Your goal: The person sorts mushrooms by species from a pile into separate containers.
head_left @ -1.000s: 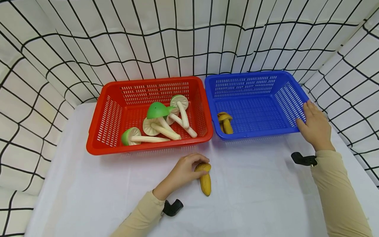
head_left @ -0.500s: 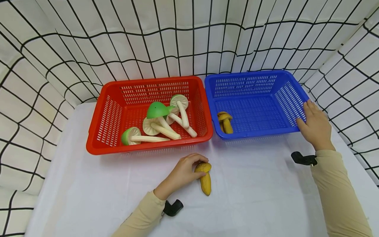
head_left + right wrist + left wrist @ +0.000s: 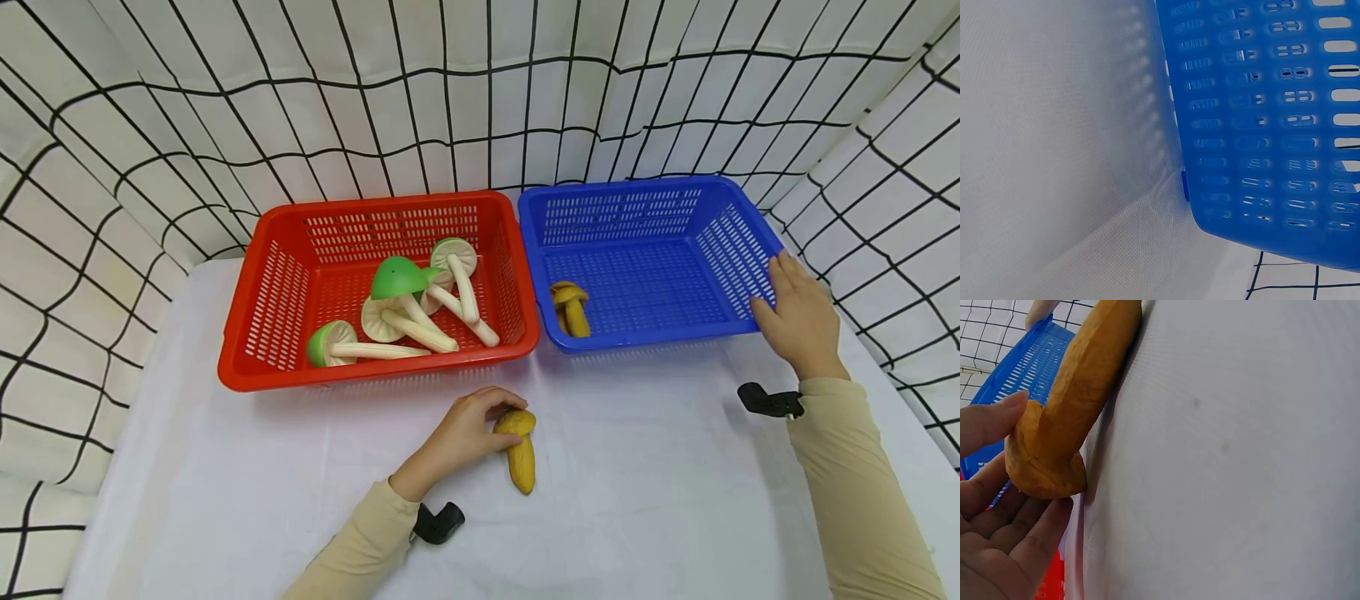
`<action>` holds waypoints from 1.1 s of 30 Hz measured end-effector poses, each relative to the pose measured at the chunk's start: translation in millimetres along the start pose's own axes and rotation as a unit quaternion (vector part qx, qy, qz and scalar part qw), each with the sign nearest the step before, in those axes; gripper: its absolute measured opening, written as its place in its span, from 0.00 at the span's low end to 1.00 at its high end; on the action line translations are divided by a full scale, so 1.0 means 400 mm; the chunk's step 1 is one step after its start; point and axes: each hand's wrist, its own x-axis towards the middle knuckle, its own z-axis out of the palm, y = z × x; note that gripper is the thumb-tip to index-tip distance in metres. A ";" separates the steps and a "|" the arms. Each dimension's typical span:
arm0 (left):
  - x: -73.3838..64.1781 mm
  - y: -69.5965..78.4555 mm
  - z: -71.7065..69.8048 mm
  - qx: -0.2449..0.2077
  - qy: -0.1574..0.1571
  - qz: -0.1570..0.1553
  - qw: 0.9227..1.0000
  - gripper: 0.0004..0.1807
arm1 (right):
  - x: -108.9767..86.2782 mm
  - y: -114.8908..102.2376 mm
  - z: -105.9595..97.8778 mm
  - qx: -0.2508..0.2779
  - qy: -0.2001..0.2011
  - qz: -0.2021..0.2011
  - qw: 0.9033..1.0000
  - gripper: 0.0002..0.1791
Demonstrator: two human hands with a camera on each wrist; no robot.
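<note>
A yellow mushroom (image 3: 522,468) lies on the white cloth in front of the baskets, stem toward the near side. My left hand (image 3: 459,435) holds it by the cap, thumb on one side and fingers on the other; the left wrist view shows the mushroom (image 3: 1088,378) close up. At the right, my right hand (image 3: 804,321) rests on the near right corner of the blue basket (image 3: 660,337), fingers extended along the rim. Only that basket's slotted wall shows in the right wrist view, the hand being out of frame. Inside the blue basket sit yellow-brown mushrooms (image 3: 576,317) at the near left corner.
To the left, against the blue basket, stands a red basket (image 3: 360,376) with several green-capped, white-stemmed mushrooms (image 3: 400,279). A white sheet with black grid lines (image 3: 465,108) rises behind and at both sides. White cloth (image 3: 645,467) covers the table.
</note>
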 end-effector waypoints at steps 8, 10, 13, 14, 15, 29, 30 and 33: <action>0.001 -0.007 0.000 -0.018 -0.007 -0.013 1.000 0.20 | 0.000 -0.001 -0.001 -0.001 0.002 0.000 1.000 0.36; 0.001 -0.008 0.000 -0.020 -0.010 -0.016 1.000 0.21 | -0.001 -0.002 -0.002 0.000 0.002 0.002 1.000 0.36; 0.002 -0.010 0.000 -0.021 -0.012 -0.018 1.000 0.21 | -0.001 -0.003 -0.002 0.000 0.002 0.003 1.000 0.36; 0.002 -0.010 0.000 -0.020 -0.013 -0.018 1.000 0.21 | -0.001 -0.004 -0.003 -0.001 0.002 0.002 1.000 0.36; 0.002 -0.011 0.000 -0.019 -0.013 -0.018 1.000 0.21 | -0.001 -0.004 -0.002 -0.001 0.002 0.003 1.000 0.36; 0.001 -0.016 0.001 -0.014 -0.014 -0.009 1.000 0.21 | 0.000 -0.006 0.000 -0.005 0.002 0.005 1.000 0.36; 0.002 -0.015 0.001 -0.013 -0.015 -0.008 1.000 0.21 | 0.000 -0.006 -0.001 -0.005 0.002 0.006 1.000 0.36; 0.002 -0.010 0.000 -0.004 -0.015 -0.002 1.000 0.21 | 0.000 -0.006 -0.001 -0.006 0.003 0.006 1.000 0.36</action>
